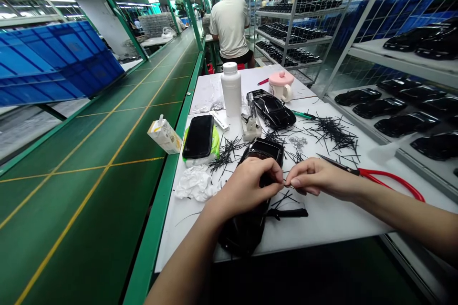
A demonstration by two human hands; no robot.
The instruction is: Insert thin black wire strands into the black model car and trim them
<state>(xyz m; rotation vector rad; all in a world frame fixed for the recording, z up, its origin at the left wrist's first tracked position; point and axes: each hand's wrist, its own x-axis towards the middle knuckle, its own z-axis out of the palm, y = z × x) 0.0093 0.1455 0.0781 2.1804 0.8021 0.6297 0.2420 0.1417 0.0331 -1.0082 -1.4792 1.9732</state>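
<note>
A glossy black model car (241, 233) lies on the white table under my left hand (248, 183), which hides its middle. The thumb and forefinger of that hand are pinched together past the car's right side. My right hand (315, 180) meets it there, its fingertips also pinched. Something thin and dark shows between the two pinches, too small to name. Loose thin black strips (286, 200) lie below the fingertips, beside a thicker black piece (288, 213). Red-handled scissors (390, 178) rest behind my right wrist.
Another black model car (274, 109) stands farther back, near a pile of black strips (336, 133). A white bottle (231, 90), a pink-lidded mug (281, 86), a phone (199, 137), a drink carton (164, 136) and crumpled tissue (196, 183) surround the work. A green conveyor (107, 190) runs left; car racks (390, 145) stand right.
</note>
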